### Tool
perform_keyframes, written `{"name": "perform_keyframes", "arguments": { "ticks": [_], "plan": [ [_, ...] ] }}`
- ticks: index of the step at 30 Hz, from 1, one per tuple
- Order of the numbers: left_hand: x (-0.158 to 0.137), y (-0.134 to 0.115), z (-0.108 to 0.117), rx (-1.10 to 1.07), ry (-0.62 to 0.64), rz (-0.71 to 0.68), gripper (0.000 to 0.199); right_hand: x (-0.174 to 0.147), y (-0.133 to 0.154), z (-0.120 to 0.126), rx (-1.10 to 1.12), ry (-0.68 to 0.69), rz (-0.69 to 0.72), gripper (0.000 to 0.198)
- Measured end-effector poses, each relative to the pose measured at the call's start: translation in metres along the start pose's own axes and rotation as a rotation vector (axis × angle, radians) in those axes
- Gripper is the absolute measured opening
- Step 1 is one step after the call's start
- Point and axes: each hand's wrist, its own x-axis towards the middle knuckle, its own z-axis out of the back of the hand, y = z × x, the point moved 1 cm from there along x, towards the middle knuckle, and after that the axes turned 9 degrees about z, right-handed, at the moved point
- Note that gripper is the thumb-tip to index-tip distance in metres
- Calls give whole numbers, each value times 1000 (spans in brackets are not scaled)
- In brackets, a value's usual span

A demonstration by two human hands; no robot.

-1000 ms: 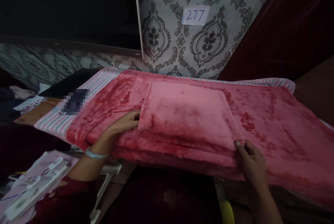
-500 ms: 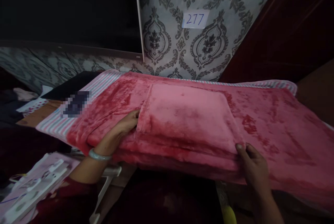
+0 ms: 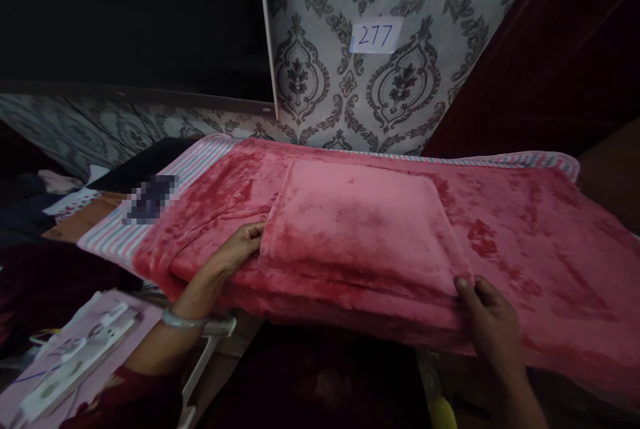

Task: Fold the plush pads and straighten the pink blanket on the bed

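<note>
A folded, rectangular pink-red plush cloth lies on a spread pink-red plush blanket with a striped border. At the cloth's four o'clock corner, the right hand pinches the fabric, thumb uppermost; at nine o'clock, the left hand curls against the edge (whether it grips, I cannot tell). An uneven pull could skew the folded layers, and plush rubbing on plush might ruck the blanket beneath.
</note>
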Motion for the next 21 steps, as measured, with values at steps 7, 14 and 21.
{"name": "perform_keyframes", "arguments": {
  "ticks": [7, 14, 21],
  "plan": [
    [-6, -19, 13, 442, 105, -84, 37, -7, -6, -11, 137, -328, 146, 44],
    [16, -31, -2, 663, 78, -278, 34, -6, -13, -13, 70, -291, 176, 45],
    [6, -27, -3, 626, -210, -349, 44, 0, -3, -14, 13, -298, 249, 33]
  ]
}}
